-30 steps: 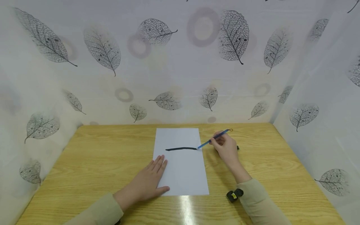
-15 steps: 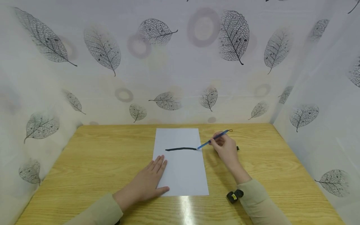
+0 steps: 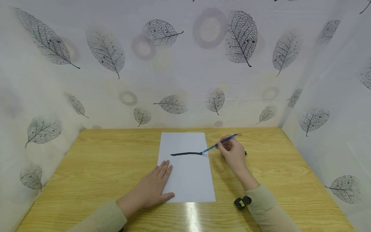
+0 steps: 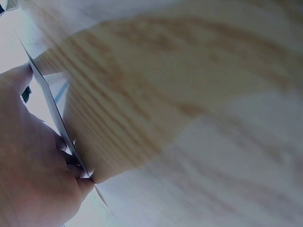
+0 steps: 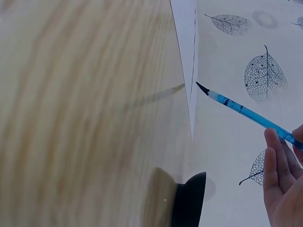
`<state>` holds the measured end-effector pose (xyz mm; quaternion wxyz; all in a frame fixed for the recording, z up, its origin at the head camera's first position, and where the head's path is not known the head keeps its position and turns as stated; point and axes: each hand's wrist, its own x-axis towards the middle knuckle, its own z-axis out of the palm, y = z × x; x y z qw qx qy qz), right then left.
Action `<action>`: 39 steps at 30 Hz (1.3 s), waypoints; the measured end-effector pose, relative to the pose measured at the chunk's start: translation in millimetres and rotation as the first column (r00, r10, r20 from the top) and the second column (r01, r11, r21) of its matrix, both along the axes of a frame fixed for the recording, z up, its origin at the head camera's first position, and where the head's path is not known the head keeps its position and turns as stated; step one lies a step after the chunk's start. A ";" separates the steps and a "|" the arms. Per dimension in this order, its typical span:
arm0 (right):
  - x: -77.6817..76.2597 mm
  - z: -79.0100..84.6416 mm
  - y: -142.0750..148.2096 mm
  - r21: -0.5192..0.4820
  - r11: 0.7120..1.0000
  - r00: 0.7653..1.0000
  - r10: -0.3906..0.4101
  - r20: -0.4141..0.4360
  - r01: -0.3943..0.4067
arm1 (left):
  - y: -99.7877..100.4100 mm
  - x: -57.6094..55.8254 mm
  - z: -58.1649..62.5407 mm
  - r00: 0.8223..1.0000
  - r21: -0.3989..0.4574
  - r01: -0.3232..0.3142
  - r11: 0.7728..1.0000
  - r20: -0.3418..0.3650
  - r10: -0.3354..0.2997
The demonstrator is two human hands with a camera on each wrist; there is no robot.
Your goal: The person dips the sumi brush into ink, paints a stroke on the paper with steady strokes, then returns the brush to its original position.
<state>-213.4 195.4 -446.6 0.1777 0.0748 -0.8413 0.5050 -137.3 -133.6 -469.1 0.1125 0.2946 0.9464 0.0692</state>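
Observation:
My right hand [image 3: 233, 152] pinches a blue calligraphy brush [image 3: 219, 143] with a loop at its upper end. Its dark bristle tip [image 5: 202, 88] is at the right end of a thick black stroke [image 3: 186, 153]; in the right wrist view a thin gap shows between tip and sheet. The stroke runs nearly level across a white sheet of paper [image 3: 191, 180] lying upright on the table. My left hand [image 3: 152, 187] rests on the sheet's left side, fingers straight and thumb spread along the lower edge. In the left wrist view the left hand [image 4: 38, 161] covers part of the sheet.
The wooden table [image 3: 110, 154] meets a pale leaf-printed curtain [image 3: 185, 64] at the back and sides. A black camera [image 3: 242, 203] sits at the right wrist. A dark object [image 5: 188, 201] shows low in the right wrist view; its kind is unclear.
The brush has shifted up slightly, and its dark tip now shows at the stroke's right end. The left hand and the paper have not moved.

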 end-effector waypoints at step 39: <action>13.4 11.8 45.9 0.309 0.950 0.648 0.212 -0.732 0.038 | 0.2 3.3 7.0 1.000 0.002 0.008 1.000 -0.008 -0.008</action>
